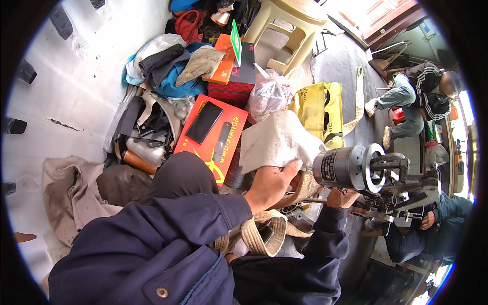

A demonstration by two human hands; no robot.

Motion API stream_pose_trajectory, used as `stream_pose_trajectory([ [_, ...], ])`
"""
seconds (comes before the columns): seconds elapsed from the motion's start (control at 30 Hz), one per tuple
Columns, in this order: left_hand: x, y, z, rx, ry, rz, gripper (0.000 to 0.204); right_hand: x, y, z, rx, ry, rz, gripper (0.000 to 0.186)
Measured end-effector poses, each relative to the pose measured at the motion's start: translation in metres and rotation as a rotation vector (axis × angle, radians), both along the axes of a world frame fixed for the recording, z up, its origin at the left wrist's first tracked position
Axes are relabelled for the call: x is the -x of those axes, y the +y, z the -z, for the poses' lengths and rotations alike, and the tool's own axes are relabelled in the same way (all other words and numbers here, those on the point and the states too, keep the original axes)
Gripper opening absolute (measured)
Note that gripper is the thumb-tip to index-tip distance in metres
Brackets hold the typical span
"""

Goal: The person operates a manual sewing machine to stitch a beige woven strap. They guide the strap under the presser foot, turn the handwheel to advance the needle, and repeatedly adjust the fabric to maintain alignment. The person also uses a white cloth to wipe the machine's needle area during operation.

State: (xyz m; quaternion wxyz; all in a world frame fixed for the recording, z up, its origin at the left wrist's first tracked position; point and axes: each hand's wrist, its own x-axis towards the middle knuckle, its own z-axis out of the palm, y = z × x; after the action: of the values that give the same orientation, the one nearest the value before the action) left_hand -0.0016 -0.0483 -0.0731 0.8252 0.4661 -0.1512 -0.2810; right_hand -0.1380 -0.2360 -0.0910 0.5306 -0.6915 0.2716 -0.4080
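Note:
My left hand (272, 187) pinches the near edge of a cream canvas cloth (279, 140), thumb on top. Beside it on the right stands a metal sewing machine with a round cylindrical head (339, 166). Just below that head, my right hand (341, 198) is curled and partly hidden by the machine; what it grips I cannot make out. A woven cream strap (267, 235) loops below my hands, and a wider piece of webbing (306, 189) lies between them.
Left of the cloth, a black phone (204, 122) rests on a red box (187, 146). Beyond are a white plastic bag (269, 94), a yellow bag (314, 109) and a beige stool (282, 30). Fabric scraps (152, 119) pile at left. Two people sit at right, one in a striped jacket (429, 84).

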Motion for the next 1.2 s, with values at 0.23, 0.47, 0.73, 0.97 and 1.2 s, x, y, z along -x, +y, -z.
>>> stream_pose_trajectory([
  [0.23,0.000,0.018,-0.006,0.015,0.318,0.211,0.021,0.016,0.097,-0.046,0.073,0.191,0.231,0.028],
  [0.47,-0.008,0.056,-0.014,-0.104,0.183,0.520,0.022,0.007,0.164,0.008,-0.239,0.207,-0.171,0.100],
  [0.73,-0.083,0.069,-0.071,-0.268,-0.527,0.174,0.015,0.028,0.167,0.004,-0.165,0.410,-0.058,0.075],
  [0.97,-0.127,0.016,-0.064,-0.334,-0.821,0.412,0.020,0.042,0.173,-0.033,-0.061,0.432,0.097,0.084],
  [1.2,-0.128,-0.027,-0.044,-0.240,-0.997,0.602,0.027,0.048,0.173,-0.038,0.096,0.526,0.134,0.085],
])
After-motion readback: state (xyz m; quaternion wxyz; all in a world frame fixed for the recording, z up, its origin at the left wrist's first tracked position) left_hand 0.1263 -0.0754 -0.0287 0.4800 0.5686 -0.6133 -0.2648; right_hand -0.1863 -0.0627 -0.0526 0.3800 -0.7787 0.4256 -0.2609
